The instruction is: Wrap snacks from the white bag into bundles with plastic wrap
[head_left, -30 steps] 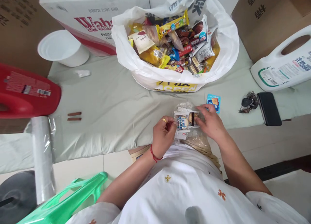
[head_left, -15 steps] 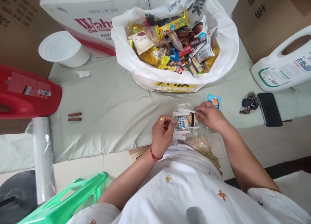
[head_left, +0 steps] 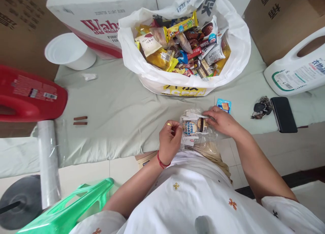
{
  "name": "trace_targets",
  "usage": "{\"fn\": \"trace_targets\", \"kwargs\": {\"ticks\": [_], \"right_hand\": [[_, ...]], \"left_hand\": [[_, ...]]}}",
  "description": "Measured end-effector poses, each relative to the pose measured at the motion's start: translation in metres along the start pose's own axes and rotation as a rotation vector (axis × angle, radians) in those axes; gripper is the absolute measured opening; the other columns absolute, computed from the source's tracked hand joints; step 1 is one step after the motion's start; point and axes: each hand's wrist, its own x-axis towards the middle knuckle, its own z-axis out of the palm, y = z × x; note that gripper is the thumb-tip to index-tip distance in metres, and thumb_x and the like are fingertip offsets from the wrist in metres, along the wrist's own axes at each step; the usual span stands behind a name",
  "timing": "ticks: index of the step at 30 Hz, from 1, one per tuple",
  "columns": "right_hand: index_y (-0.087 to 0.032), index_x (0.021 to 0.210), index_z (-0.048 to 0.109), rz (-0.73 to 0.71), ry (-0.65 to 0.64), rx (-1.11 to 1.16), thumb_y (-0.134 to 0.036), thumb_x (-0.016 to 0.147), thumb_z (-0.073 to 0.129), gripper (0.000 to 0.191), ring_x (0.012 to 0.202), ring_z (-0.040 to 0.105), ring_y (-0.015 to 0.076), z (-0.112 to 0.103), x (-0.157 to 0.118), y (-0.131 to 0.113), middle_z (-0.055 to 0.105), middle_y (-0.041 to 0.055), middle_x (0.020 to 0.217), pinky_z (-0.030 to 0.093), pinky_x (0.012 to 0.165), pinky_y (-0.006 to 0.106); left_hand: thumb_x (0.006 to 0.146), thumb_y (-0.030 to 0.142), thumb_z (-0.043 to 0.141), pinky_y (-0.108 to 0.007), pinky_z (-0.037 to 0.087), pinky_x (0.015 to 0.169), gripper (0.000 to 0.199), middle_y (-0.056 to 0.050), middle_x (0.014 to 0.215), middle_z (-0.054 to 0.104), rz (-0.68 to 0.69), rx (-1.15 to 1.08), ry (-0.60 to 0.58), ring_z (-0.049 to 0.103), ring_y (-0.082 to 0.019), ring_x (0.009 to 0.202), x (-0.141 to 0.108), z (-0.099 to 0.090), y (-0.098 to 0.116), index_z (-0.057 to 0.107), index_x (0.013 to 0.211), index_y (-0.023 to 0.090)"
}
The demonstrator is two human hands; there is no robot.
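Two small wrapped biscuits lie side by side in front of me, one a biscuit packet with blue print (head_left: 189, 128), the other a sandwich biscuit with a dark filling (head_left: 202, 125). A crinkled clear plastic bag (head_left: 209, 139) is around or under them; I cannot tell which. My left hand (head_left: 170, 139) is closed in a pinch at the bag's left edge. On the other side, my right hand (head_left: 220, 121) has its thumb and fingers closed on the bag's upper right, against the sandwich biscuit. A blue snack sachet (head_left: 223, 105) lies just beyond my right hand.
A white shopping bag (head_left: 142, 76) full of packaged snacks stands behind. Keys (head_left: 261, 108), a black phone (head_left: 283, 114) and a white jug (head_left: 291, 75) are at right. A white bowl (head_left: 86, 58), red jug (head_left: 33, 98), two brown strips (head_left: 80, 121) and plastic roll (head_left: 47, 163) are at left.
The view has shifted slightly. Both hands stay at the biscuits and the clear bag, with hardly any change in their grip.
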Motion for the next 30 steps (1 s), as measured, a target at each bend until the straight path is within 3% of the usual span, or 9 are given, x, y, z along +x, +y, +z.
{"fn": "trace_targets", "kwargs": {"ticks": [5, 14, 18, 22, 24, 30], "right_hand": [[-0.021, 0.097, 0.079, 0.012, -0.006, -0.008, -0.027, 0.096, 0.056, 0.025, 0.094, 0.065, 0.0232, 0.001, 0.009, 0.006, 0.066, 0.0102, 0.106, 0.050, 0.086, 0.037], [-0.025, 0.096, 0.071, -0.061, 0.083, 0.049, -0.040, 0.101, 0.049, 0.027, 0.105, 0.068, 0.0258, -0.030, -0.009, 0.002, 0.076, 0.0083, 0.110, 0.051, 0.097, 0.041], [-0.026, 0.100, 0.069, 0.039, 0.162, 0.097, -0.053, 0.100, 0.054, 0.031, 0.077, 0.064, 0.0213, -0.049, -0.018, 0.002, 0.074, 0.0030, 0.087, 0.051, 0.077, 0.035], [-0.025, 0.101, 0.068, 0.061, 0.296, 0.208, -0.060, 0.099, 0.058, 0.036, 0.070, 0.059, 0.0186, -0.062, -0.019, 0.002, 0.070, 0.0019, 0.083, 0.048, 0.068, 0.031], [-0.024, 0.101, 0.068, 0.016, 0.238, 0.273, -0.059, 0.100, 0.057, 0.036, 0.073, 0.061, 0.0186, -0.062, -0.014, -0.004, 0.071, 0.0020, 0.085, 0.048, 0.068, 0.030], [-0.024, 0.094, 0.066, -0.121, -0.164, 0.182, -0.045, 0.102, 0.047, 0.030, 0.070, 0.057, 0.0173, -0.033, 0.015, -0.039, 0.065, -0.0006, 0.075, 0.042, 0.067, 0.027]], "left_hand": [[0.089, 0.033, 0.063, -0.024, 0.044, 0.063, 0.013, 0.003, 0.074, 0.061, -0.005, -0.002, -0.006, 0.053, -0.011, 0.065, -0.001, -0.001, 0.001, 0.060, 0.084, 0.021], [0.092, 0.030, 0.060, -0.024, 0.043, 0.064, 0.010, 0.002, 0.078, 0.059, 0.048, 0.018, 0.013, 0.052, -0.011, 0.066, 0.000, 0.000, -0.002, 0.060, 0.085, 0.022], [0.091, 0.021, 0.058, -0.024, 0.046, 0.068, 0.007, -0.001, 0.091, 0.064, 0.155, 0.071, 0.035, 0.059, -0.013, 0.077, 0.001, -0.001, -0.002, 0.061, 0.085, 0.022], [0.091, 0.016, 0.057, -0.029, 0.051, 0.081, 0.008, -0.005, 0.107, 0.070, 0.216, 0.086, 0.027, 0.067, -0.017, 0.098, 0.003, -0.001, -0.004, 0.061, 0.088, 0.023], [0.093, 0.016, 0.057, -0.031, 0.052, 0.086, 0.009, -0.006, 0.108, 0.071, 0.220, 0.096, 0.021, 0.068, -0.018, 0.102, 0.002, -0.001, -0.005, 0.061, 0.089, 0.023], [0.095, 0.016, 0.056, -0.034, 0.053, 0.096, 0.009, -0.005, 0.109, 0.073, 0.266, 0.094, 0.008, 0.070, -0.019, 0.106, 0.000, 0.001, -0.003, 0.061, 0.092, 0.023]]}}
